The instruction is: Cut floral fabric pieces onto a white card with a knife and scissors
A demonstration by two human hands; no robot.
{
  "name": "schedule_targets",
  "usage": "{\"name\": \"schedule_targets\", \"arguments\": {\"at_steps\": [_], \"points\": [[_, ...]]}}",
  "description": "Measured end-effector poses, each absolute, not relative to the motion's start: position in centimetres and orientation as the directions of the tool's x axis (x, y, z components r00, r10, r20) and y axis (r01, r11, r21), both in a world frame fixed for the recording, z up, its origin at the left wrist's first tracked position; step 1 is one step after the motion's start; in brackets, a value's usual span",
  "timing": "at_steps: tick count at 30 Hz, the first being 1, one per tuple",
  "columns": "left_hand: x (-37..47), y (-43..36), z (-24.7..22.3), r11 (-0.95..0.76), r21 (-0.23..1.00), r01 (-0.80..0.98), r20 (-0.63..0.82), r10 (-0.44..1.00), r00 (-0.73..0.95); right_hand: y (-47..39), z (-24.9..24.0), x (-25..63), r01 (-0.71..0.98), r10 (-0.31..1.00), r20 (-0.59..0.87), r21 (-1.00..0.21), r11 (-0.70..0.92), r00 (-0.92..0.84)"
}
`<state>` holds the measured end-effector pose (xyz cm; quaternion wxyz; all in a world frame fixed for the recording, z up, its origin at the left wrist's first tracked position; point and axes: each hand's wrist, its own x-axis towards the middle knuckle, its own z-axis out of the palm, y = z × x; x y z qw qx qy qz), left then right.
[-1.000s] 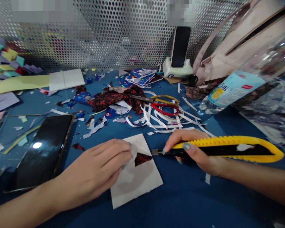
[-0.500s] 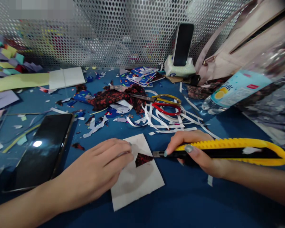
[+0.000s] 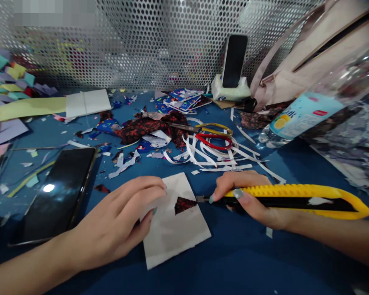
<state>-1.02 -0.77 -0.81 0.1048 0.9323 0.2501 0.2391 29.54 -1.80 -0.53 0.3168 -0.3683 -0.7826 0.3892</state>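
Note:
My right hand (image 3: 249,196) is wrapped round a yellow and black utility knife (image 3: 295,200), its handle reaching far to the right. The short blade points left and its tip meets a dark red-patterned scrap (image 3: 184,205). That scrap lies on a pale square card (image 3: 175,241) that rests tilted on the table. My left hand (image 3: 132,213) hovers over or rests on the card's left edge, and contact is hard to make out. Its fingers are bent, the thumb stands apart from them, and nothing shows between.
A phone (image 3: 61,192) lies at left. Beyond the card are scissors (image 3: 212,135), white paper strips (image 3: 199,153), patterned scraps (image 3: 141,129) and blue patterned pieces (image 3: 184,100). A bottle (image 3: 301,119) leans at right near a bag (image 3: 295,73). A second phone (image 3: 234,61) stands upright behind.
My left hand has drawn slightly left, and its thumb has come into view, parted from the fingers. The knife blade stays at the scrap's right end. The view has shifted a little.

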Motion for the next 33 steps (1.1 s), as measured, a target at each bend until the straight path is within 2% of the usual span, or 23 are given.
{"name": "schedule_targets", "arguments": {"at_steps": [4, 11, 16, 20, 25, 28, 33], "points": [[-1.1, -1.0, -0.5, -0.846, 0.331, 0.418, 0.437, 0.530, 0.727, -1.9, -0.5, 29.6, 0.320, 0.834, 0.204, -0.856, 0.406, -0.513], [-1.2, -1.1, -0.7, -0.885, 0.263, 0.384, 0.431, 0.464, 0.774, -2.0, -0.2, 29.5, 0.321, 0.863, 0.214, -0.865, 0.385, -0.458], [-0.8, -1.0, -0.1, -0.844, 0.335, 0.419, 0.470, 0.535, 0.702, -1.8, -0.3, 29.7, 0.329, 0.871, 0.171, -0.879, 0.346, -0.460], [-1.0, -1.2, 0.2, -0.880, 0.278, 0.384, 0.458, 0.473, 0.753, -1.7, -0.2, 29.5, 0.327, 0.870, 0.170, -0.879, 0.346, -0.463], [-1.8, -1.2, -0.2, -0.862, 0.345, 0.371, 0.491, 0.503, 0.711, -1.7, -0.5, 29.1, 0.308, 0.845, 0.265, -0.847, 0.434, -0.464], [-1.7, -0.8, -0.4, -0.882, 0.334, 0.333, 0.460, 0.461, 0.759, -1.7, -0.8, 29.2, 0.251, 0.808, 0.335, -0.832, 0.495, -0.484], [-0.9, -0.2, -0.6, -0.914, 0.295, 0.278, 0.390, 0.381, 0.838, -1.5, -1.1, 30.1, 0.136, 0.837, 0.250, -0.925, 0.356, -0.487]]}}
